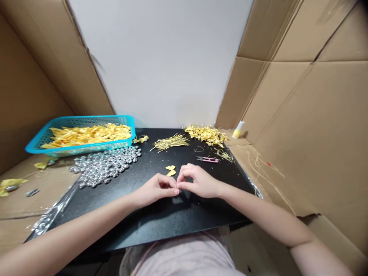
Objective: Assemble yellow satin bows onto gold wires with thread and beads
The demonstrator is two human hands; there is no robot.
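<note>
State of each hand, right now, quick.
Left hand: closed in a pinch, fingertips meeting the right's; whether it holds anything cannot be told.
Right hand: closed in a pinch too; anything held is too small to tell.

The left hand (162, 188) and right hand (198, 181) meet over the middle of the bench (143, 224). Just behind them lies a lone bow (170, 172). At the rear left stands a basket (80, 149) with ribbons (89, 135) in it, beads (106, 165) spread before it. Ties (171, 142) lie rear centre; right of them, a bow pile (205, 134). Before that pile are snips (211, 159), with scraps (225, 155) to their right. A spool (238, 130) stands beyond the pile's right side.
</note>
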